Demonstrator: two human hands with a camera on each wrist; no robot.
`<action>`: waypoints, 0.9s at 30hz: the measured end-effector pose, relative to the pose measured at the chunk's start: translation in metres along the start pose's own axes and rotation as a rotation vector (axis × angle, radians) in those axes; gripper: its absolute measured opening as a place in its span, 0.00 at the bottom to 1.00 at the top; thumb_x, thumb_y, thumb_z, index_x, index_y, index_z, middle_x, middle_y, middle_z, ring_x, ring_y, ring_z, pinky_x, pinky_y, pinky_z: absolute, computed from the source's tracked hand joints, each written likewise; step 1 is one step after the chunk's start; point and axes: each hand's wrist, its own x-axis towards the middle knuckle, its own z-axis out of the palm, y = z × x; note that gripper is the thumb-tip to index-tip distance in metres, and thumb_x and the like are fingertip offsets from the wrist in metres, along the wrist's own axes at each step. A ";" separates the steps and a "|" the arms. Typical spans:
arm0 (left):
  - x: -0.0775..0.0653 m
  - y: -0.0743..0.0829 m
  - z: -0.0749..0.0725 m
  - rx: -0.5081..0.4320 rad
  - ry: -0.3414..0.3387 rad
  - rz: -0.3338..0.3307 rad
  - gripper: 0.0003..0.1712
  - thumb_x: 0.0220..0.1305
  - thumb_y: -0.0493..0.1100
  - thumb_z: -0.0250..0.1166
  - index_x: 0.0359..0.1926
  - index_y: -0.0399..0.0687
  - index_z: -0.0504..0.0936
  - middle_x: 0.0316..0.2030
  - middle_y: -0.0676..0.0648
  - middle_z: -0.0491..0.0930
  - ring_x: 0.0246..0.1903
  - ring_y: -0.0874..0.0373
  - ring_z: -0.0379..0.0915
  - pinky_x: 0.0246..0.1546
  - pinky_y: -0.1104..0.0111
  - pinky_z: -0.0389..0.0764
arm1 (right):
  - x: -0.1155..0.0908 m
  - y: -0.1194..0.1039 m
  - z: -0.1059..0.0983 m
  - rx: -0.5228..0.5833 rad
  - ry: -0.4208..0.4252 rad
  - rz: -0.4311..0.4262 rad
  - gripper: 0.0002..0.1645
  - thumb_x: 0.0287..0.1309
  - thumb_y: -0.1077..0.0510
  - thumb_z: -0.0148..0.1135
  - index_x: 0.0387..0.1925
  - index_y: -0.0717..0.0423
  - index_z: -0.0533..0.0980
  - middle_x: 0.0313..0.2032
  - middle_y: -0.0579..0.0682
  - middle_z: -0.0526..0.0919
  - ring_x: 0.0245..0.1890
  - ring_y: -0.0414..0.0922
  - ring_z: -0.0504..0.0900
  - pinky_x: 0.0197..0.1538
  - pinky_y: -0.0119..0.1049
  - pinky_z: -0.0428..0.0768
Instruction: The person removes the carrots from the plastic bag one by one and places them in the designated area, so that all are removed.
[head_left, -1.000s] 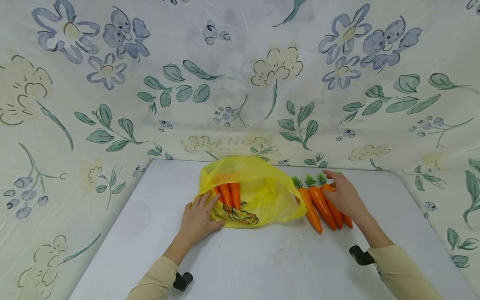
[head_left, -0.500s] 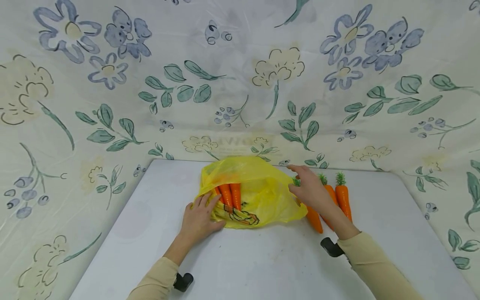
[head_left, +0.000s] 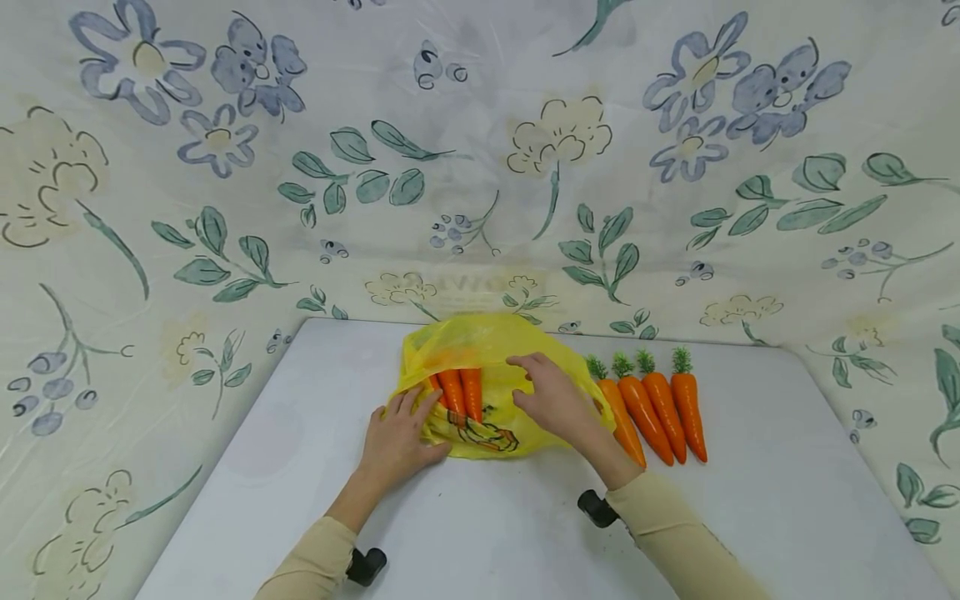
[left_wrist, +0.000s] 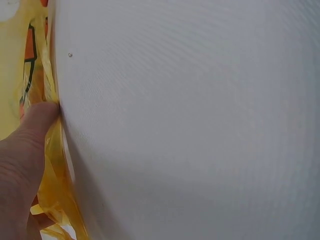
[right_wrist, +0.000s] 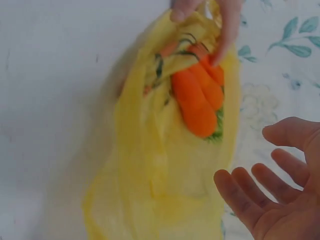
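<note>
carrots and a yellow plastic bag point(head_left: 497, 387) lie on a white table point(head_left: 510, 517) in the head view. the bag rests on its side toward the far edge, its wide mouth facing the near side, with a dark printed drawing on the near rim. inside, toward the left, three glossy orange carrots point(head_left: 471, 392) show through the mouth. just right of the bag, four loose carrots point(head_left: 647, 421) lie in a row, green tops far and tips near; the leftmost is partly hidden behind the bag and the right forearm. the left hand point(head_left: 399, 442) holds the near left rim, fingers spread over it and thumb along the near side. the right hand point(head_left: 558, 404) is in front of the right part of the mouth, fingers apart and holding nothing. beige sleeves point(head_left: 690, 542) cover both forearms, and a black device point(head_left: 597, 508) sits at each wrist. a floral sheet point(head_left: 450, 133) rises behind the table.

in the left wrist view, the left thumb point(left_wrist: 42, 120) presses the bag's film at the left, beside bare table; most of the other fingers are out of sight.

in the right wrist view, the right palm is bare, its fingers loosely extended, while the left hand's fingers are at the rim, near the bagged carrots.
</note>
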 end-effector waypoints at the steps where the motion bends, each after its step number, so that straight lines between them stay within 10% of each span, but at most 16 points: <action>1: 0.000 0.000 0.000 0.002 0.001 0.001 0.48 0.54 0.66 0.68 0.71 0.51 0.66 0.68 0.37 0.65 0.65 0.39 0.61 0.58 0.38 0.67 | 0.001 -0.001 0.005 0.004 -0.014 0.000 0.29 0.62 0.61 0.62 0.65 0.55 0.72 0.61 0.56 0.74 0.54 0.53 0.78 0.46 0.43 0.81; 15: -0.001 -0.001 0.002 0.016 0.038 0.012 0.48 0.53 0.66 0.69 0.70 0.52 0.68 0.67 0.37 0.67 0.64 0.39 0.63 0.57 0.37 0.68 | 0.021 -0.012 0.060 0.140 -0.064 0.107 0.32 0.59 0.65 0.61 0.66 0.62 0.69 0.61 0.60 0.75 0.54 0.56 0.78 0.55 0.49 0.80; 27: 0.000 0.000 0.003 0.012 0.021 0.000 0.47 0.53 0.66 0.69 0.70 0.53 0.68 0.67 0.38 0.66 0.64 0.39 0.62 0.58 0.37 0.67 | 0.031 -0.024 0.098 0.141 0.062 0.243 0.29 0.55 0.64 0.69 0.59 0.63 0.72 0.47 0.57 0.80 0.45 0.52 0.79 0.54 0.48 0.80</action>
